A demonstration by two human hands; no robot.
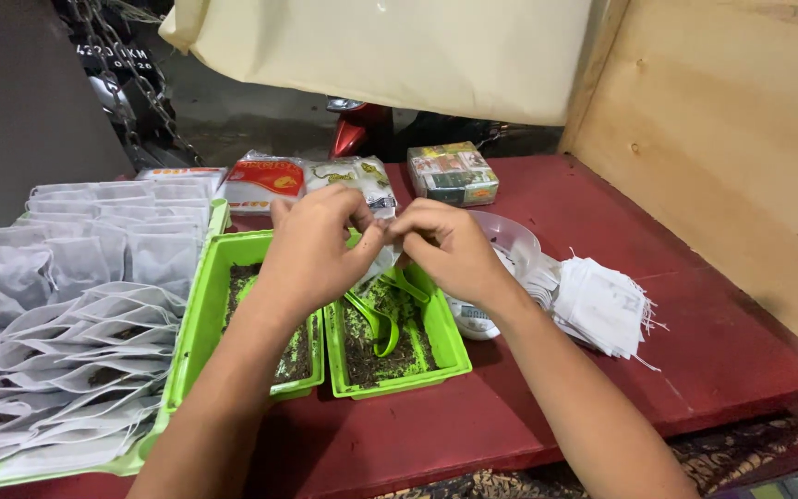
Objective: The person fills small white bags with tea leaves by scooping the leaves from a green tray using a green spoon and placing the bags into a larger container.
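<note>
**Both hands pinching one small sachet above the green trays**

Sachet [382,248]: small whitish filter-type pouch, held in the air between the two hands, directly over the right green tray [397,344]. Mostly hidden by the fingers, so I can't tell whether it is filled.

Left hand [311,249]: fingers closed down on the sachet's left edge, thumb and forefinger pinching. Right hand [450,248]: fingers curled and closed on its right edge, same pinch. The fingertips of both hands nearly meet at the pouch.

Everything below is placed relative to the right green tray:
- The tray itself holds dark loose material and a green scoop [379,323], which lies inside it under the sachet.
- Touching its left side: a second green tray [233,277], also with dark material, partly covered by the left forearm.
- Further left: a large green tray [198,323] packed with rows of white pouches [76,314], overlapping and leaning.
- Just right: a white bowl [510,242], partly behind the right hand.
- Right of that bowl: a loose pile of flat white sachets with strings [602,305] on the red tabletop [695,370].
- Behind: printed plastic packets [311,180] and a small printed box [453,173], near the tabletop's far edge.
- Far right: a plain wooden panel [731,139], upright along the tabletop edge.
</note>
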